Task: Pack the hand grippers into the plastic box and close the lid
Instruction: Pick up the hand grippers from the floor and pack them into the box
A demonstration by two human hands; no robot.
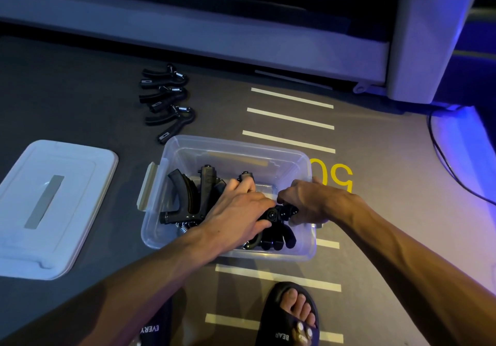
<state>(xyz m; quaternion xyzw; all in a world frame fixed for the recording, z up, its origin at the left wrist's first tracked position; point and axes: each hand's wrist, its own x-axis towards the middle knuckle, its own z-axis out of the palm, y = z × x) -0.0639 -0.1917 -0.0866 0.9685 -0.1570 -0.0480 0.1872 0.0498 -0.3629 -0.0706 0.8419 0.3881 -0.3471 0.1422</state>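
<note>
On the dark floor in front of me sits the clear plastic box, open, with both my hands reaching into it. My left hand lies over the black hand grippers in the box, its fingers stretched forward and loosely spread across them, thumb down beside a black finger exerciser with several rounded pads. My right hand comes in over the box's right wall — its fingers curl down onto the top of that exerciser, pinching it near the buttons. Beyond the box, at its far left corner, 3 more hand grippers on the floor lie in a row, springs showing, the nearest just beside the rim. The white lid rests flat on the floor well to the left of the box. White stripes and a yellow number mark the floor, and my black slide sandal shows below.
</note>
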